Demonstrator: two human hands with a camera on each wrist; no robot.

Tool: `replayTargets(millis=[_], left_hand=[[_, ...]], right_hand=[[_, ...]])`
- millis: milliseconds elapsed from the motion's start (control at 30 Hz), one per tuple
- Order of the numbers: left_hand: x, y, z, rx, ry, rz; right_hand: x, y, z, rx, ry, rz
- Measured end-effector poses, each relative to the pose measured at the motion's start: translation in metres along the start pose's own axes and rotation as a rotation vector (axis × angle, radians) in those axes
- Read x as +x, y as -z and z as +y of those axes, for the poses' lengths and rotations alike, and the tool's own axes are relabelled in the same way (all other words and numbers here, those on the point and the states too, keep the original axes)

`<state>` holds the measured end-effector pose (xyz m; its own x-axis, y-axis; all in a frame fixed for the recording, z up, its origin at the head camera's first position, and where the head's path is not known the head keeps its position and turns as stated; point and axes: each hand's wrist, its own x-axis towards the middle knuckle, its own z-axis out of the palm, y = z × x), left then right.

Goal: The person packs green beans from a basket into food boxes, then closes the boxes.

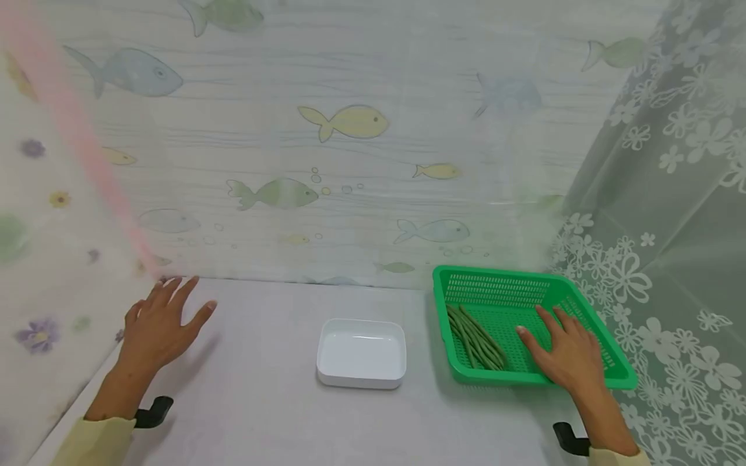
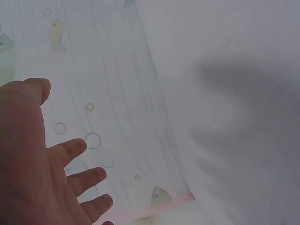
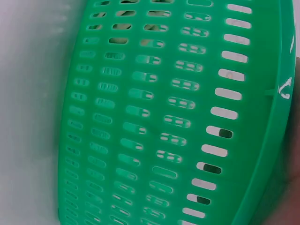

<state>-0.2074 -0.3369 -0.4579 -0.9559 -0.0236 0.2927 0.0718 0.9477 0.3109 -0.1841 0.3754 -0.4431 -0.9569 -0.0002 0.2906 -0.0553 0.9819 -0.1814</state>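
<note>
Several long green beans point(image 1: 476, 340) lie together in the left part of a green plastic basket point(image 1: 495, 377). Over the basket's right side is my right hand point(image 1: 571, 353), fingers spread and nothing held; whether it touches the basket is unclear. The right wrist view is mostly filled by the slotted basket wall point(image 3: 255, 136), and the beans are not clearly made out there. My left hand point(image 1: 158, 330) is above the table's left side, its fingers spread and holding nothing. In the left wrist view that hand point(image 2: 33, 154) casts a shadow on the white surface.
A shallow white rectangular dish point(image 1: 361, 380) stands mid-table, left of the basket. The white table point(image 1: 250, 401) meets a fish-patterned sheet point(image 1: 350, 194) at its back edge. Floral sheer fabric point(image 1: 670, 362) hangs along the right, close to the basket.
</note>
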Motion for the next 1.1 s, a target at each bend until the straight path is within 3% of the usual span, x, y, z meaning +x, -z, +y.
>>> replayTargets(millis=[233, 800, 1100], left_hand=[[-0.002, -0.002, 0.002, -0.013, -0.01, 0.01], [0.002, -0.008, 0.017, -0.114, 0.008, -0.023], [-0.003, -0.017, 0.029, -0.141, 0.043, -0.05]], right_hand=[[0.001, -0.001, -0.002, 0.028, 0.014, 0.008], [-0.001, 0.01, -0.017, 0.103, -0.073, -0.088], [-0.005, 0.006, -0.027, 0.173, -0.09, -0.038]])
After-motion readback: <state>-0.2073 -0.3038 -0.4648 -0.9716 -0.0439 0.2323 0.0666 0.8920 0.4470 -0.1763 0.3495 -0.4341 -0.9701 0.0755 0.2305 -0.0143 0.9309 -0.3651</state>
